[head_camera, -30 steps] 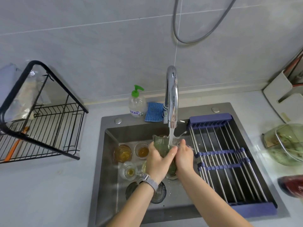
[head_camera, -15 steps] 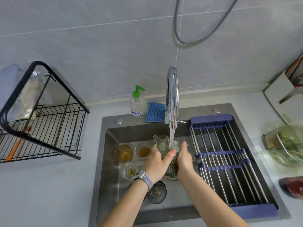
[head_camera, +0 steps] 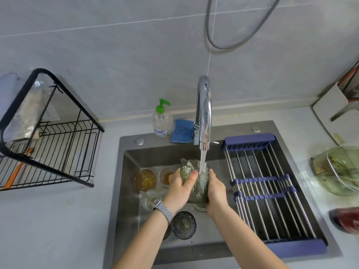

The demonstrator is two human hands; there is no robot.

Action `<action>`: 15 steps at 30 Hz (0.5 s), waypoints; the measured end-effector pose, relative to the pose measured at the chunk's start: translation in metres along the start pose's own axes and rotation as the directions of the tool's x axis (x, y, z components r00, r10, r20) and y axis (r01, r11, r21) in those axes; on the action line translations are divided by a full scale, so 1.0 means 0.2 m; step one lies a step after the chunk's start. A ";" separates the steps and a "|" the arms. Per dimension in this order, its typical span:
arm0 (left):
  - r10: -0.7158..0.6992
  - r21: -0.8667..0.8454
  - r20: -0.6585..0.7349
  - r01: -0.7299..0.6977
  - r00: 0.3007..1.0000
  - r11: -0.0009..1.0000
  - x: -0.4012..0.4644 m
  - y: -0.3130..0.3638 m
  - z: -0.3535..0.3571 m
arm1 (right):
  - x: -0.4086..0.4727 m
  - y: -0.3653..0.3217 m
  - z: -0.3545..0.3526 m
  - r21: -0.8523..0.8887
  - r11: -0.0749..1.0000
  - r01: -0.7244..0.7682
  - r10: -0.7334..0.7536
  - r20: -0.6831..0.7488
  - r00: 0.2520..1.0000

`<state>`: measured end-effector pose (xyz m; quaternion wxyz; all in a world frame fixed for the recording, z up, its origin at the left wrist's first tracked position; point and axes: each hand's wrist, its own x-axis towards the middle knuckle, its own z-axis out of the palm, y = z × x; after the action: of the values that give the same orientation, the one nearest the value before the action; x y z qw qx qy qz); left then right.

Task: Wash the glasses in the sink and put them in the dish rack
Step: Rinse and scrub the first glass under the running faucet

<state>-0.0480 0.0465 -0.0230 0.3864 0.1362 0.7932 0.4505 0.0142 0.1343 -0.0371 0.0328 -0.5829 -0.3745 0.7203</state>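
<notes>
Head view: grey counter (head_camera: 58, 220), tiled wall (head_camera: 116, 55); both hands' fingers (head_camera: 191, 178) wrap a glass (head_camera: 196, 183) over the sink (head_camera: 124, 191).

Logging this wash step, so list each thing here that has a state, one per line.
faucet: running, water falling into the green glass.
green glass: held under the stream, tilted.
left hand: grips the green glass.
right hand: grips the green glass.
amber glass: upright in the sink, unwashed, holds liquid.
small glass: upright, holds amber liquid.
dark glass: upright on the sink floor.
black dish rack: no glasses in it.
</notes>
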 end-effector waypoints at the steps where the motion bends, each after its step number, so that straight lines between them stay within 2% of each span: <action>1: 0.003 0.006 -0.017 -0.003 1.000 1.000 0.02 -0.01 -0.01 | 0.00 0.02 0.02 -0.034 0.999 0.034 -0.033 0.025 0.999; 3: -0.002 0.046 -0.033 0.003 0.999 0.999 0.02 -0.01 -0.02 | -0.04 0.04 0.05 -0.114 0.988 0.106 -0.094 0.107 0.990; 6: 0.027 0.132 -0.056 -0.020 0.998 0.991 0.01 0.00 -0.01 | -0.02 0.03 0.03 -0.127 0.983 0.132 -0.119 0.106 0.987; 8: 0.053 0.151 -0.029 -0.048 0.998 0.987 -0.01 -0.01 -0.01 | 0.03 0.01 -0.01 -0.004 0.998 0.061 -0.061 0.086 0.994; 10: 0.068 0.141 0.039 -0.073 0.997 0.987 -0.02 -0.02 -0.02 | 0.01 -0.02 -0.04 0.141 0.989 -0.033 0.016 0.124 0.992; 12: 0.059 0.157 0.121 -0.078 0.991 0.985 0.01 -0.02 -0.04 | -0.02 -0.04 -0.07 0.193 0.979 -0.059 0.023 0.186 0.982; 14: 0.059 0.170 0.125 -0.080 0.990 0.982 0.03 -0.02 -0.06 | -0.06 -0.04 -0.06 0.241 0.968 -0.067 0.007 0.240 0.971; 15: 0.076 0.214 0.085 -0.092 0.993 0.973 0.03 -0.01 -0.06 | -0.06 -0.03 -0.06 0.279 0.956 -0.090 0.012 0.268 0.963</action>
<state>-0.0607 0.0415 -0.0246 0.3798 0.2282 0.8158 0.3716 0.0260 0.1386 -0.0250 0.0488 -0.4805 -0.2509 0.8389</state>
